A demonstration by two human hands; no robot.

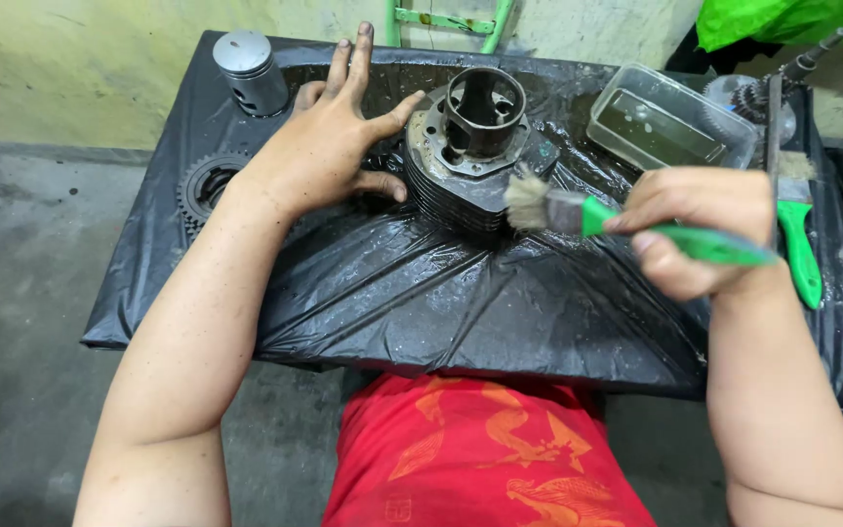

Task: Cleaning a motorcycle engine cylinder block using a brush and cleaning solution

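Two bare hands work over a low table (197, 293) wrapped in wet, crinkled black plastic sheeting, and we see it all from the single head view looking down. Our left hand (329, 137) lies flat and released, fingers spread, its thumb and fingertip touching the left flank of a dark grey finned metal engine cylinder (475, 161) that sits near the middle of the far half of the table. The cylinder stands with its round sleeve pointing up, oily and dull. Our right hand (700, 229) is clenched around the green plastic handle of a flat paintbrush (587, 215) with pale, splayed bristles; the bristles sit just against the near right side of the cylinder's fins, the handle running out to the right through our fist.

Beyond the left hand, at the far left corner, a silver metal piston (251, 68) stands upright. A toothed dark sprocket (202, 185) lies partly hidden under our left forearm. To the right of the cylinder rests a clear rectangular plastic tub (670, 122) with a little liquid in it. Just beside our right hand lies a second green-handled brush (797, 229), pointing away from us, and behind it a cluster of steel gears on a shaft (758, 93). Our red printed shirt (480, 459) fills the bottom edge.
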